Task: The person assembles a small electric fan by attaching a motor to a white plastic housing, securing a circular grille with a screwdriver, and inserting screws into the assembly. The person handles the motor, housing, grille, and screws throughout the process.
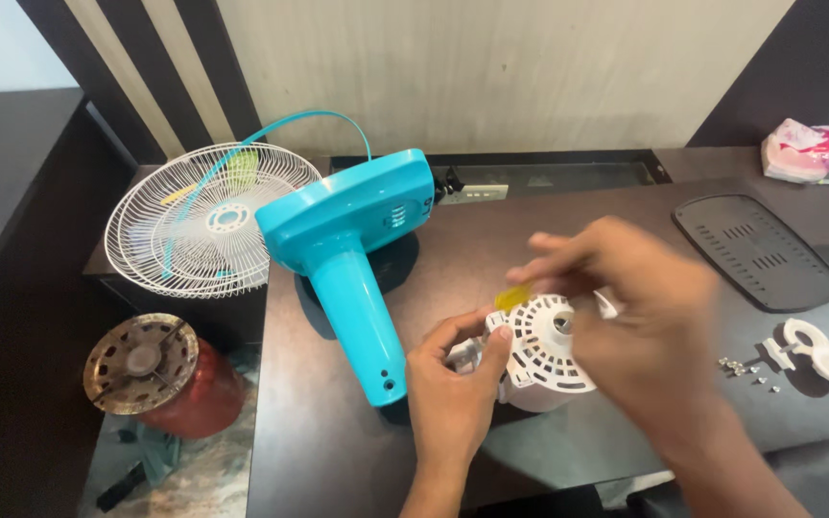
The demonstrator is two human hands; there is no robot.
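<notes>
the dark bench [338, 451] fills most of the view; its left edge runs down beside the blue fan stand, and its near edge is cut off by the bottom of the picture. there is open room on it in front of the stand and between the hands and the right side. the white fan grille [211, 219] lies beyond the left edge on a lower surface, partly hidden behind the blue fan stand [352, 245], whose column points toward the near edge. a red tank with a metal top [160, 374] stands on the floor left of the bench. a black vented cover [755, 251] lies near the right edge, and a small white plastic part [822, 353] with some small screws [746, 367] is just beside it, close to the edge. the white motor housing [547, 353] sits in the middle of the bench. the left hand [453, 393] grasps its left side, thumb on the rim. the right hand [640, 317] is above it and blurred; its fingers pinch a small yellow piece [512, 297], hard to make out. this hand hides the right part of the housing.
</notes>
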